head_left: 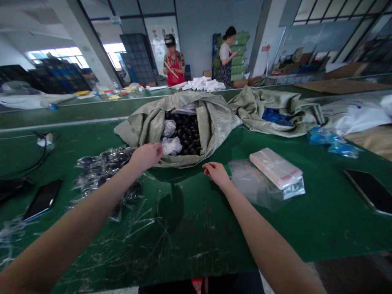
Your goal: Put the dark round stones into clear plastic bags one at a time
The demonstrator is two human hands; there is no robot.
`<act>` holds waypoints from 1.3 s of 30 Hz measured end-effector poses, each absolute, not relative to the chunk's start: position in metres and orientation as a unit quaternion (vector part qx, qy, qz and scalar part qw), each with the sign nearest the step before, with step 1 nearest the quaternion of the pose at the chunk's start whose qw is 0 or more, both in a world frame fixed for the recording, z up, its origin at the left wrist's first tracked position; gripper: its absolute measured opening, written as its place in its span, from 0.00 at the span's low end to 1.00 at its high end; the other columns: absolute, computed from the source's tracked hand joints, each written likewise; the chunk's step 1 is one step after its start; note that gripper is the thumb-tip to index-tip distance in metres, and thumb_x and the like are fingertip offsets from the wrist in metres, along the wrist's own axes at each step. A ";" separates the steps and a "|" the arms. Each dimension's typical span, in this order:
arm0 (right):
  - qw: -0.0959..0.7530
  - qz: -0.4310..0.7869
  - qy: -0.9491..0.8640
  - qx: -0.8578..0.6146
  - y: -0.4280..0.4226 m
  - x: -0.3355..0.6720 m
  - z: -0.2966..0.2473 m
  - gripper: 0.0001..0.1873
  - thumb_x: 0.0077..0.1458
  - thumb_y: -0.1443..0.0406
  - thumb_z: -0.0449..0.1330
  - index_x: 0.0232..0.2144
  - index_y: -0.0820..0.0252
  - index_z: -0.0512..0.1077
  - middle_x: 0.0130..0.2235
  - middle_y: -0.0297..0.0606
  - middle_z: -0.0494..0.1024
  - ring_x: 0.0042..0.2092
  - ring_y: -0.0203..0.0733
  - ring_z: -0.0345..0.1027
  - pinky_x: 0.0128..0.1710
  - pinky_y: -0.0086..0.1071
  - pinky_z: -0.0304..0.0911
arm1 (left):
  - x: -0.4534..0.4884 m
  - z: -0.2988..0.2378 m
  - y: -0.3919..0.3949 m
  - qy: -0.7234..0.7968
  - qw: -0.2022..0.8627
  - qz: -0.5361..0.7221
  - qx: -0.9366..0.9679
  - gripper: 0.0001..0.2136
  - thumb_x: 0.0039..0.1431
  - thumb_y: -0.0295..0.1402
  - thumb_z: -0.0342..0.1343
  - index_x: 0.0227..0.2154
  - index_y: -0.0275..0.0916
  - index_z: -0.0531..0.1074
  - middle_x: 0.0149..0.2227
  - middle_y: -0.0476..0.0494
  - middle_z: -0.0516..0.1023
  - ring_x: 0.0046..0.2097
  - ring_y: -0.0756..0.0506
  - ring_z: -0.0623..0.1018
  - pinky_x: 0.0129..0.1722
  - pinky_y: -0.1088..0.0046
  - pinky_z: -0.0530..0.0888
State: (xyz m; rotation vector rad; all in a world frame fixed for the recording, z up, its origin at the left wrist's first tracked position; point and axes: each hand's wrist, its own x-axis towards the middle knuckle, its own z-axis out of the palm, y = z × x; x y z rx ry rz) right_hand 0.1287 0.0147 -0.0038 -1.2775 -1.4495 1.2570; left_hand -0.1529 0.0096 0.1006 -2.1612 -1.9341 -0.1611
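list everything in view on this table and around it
work table: 1, green, under it all
woven sack: 1, pale green, open at mid-table
round items: many, black, inside the woven sack
second sack: 1, pale green, right of the first
bagged dark items: several, clear and black, left of the left hand
bag stack: 1, white and clear, right of the right hand
phones: 2, black, on the table's left and right
co-workers: 2, standing at the far end
left hand: 1, empty, at the sack's front rim
right hand: 1, empty, near the sack's front

Our bare forearms (76, 220) reach forward from the lower corners, angling inward. Our left hand (147, 157) lies palm down, fingers pointing right; our right hand (218, 174) points left, fingers loosely curled, the two hands near each other but apart.
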 end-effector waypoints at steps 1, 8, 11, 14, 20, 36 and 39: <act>0.403 0.452 -0.601 -0.522 0.015 0.131 -0.002 0.13 0.57 0.60 0.55 0.27 0.60 0.75 0.22 0.32 0.73 0.21 0.31 0.60 0.21 0.25 0.54 | -0.130 0.096 0.022 -0.643 0.102 -0.058 -0.757 0.15 0.61 0.39 0.47 0.40 0.38 0.76 0.39 0.36 0.79 0.39 0.38 0.78 0.40 0.65 0.71; 0.293 0.079 -0.644 -0.703 0.009 0.168 0.017 0.09 0.56 0.65 0.56 0.36 0.63 0.75 0.40 0.53 0.76 0.43 0.50 0.71 0.42 0.40 0.65 | -0.054 0.056 0.109 -0.597 -0.058 -0.060 -0.798 0.17 0.57 0.45 0.55 0.38 0.37 0.80 0.38 0.35 0.81 0.35 0.43 0.77 0.34 0.72 0.67; 0.274 0.049 -0.580 -0.766 0.011 0.186 0.017 0.12 0.54 0.64 0.61 0.39 0.67 0.74 0.46 0.64 0.71 0.51 0.64 0.65 0.44 0.52 0.65 | -0.055 0.053 0.118 -0.570 -0.112 -0.058 -0.812 0.13 0.52 0.44 0.61 0.31 0.38 0.80 0.32 0.41 0.81 0.30 0.47 0.75 0.31 0.75 0.64; 0.259 0.086 -0.565 -0.779 0.014 0.199 0.013 0.11 0.55 0.66 0.60 0.37 0.70 0.76 0.47 0.68 0.69 0.54 0.69 0.62 0.45 0.58 0.64 | -0.058 0.069 0.106 -0.577 -0.091 -0.125 -0.802 0.12 0.50 0.41 0.63 0.29 0.36 0.80 0.29 0.42 0.80 0.29 0.48 0.72 0.31 0.74 0.63; 0.256 0.086 -0.572 -0.775 0.017 0.205 0.009 0.13 0.58 0.70 0.53 0.36 0.70 0.77 0.44 0.66 0.72 0.51 0.64 0.67 0.44 0.52 0.66 | -0.063 0.091 0.028 -0.585 -0.046 -0.228 -0.777 0.19 0.56 0.48 0.57 0.39 0.37 0.78 0.33 0.42 0.78 0.32 0.46 0.73 0.35 0.72 0.67; 0.502 0.025 -0.747 -0.435 0.015 0.168 0.011 0.14 0.62 0.65 0.51 0.42 0.60 0.76 0.44 0.48 0.74 0.48 0.47 0.67 0.52 0.44 0.64 | -0.075 0.043 -0.047 -0.504 -0.189 -0.096 -0.837 0.17 0.42 0.37 0.64 0.39 0.44 0.77 0.41 0.40 0.78 0.49 0.35 0.73 0.56 0.54 0.60; 0.505 0.036 -0.758 -0.412 0.008 0.163 0.011 0.14 0.62 0.65 0.52 0.44 0.57 0.76 0.45 0.46 0.74 0.49 0.47 0.67 0.52 0.44 0.64 | -0.068 0.039 -0.042 -0.537 -0.318 -0.184 -0.759 0.17 0.39 0.31 0.62 0.37 0.42 0.74 0.34 0.43 0.77 0.40 0.39 0.76 0.46 0.61 0.69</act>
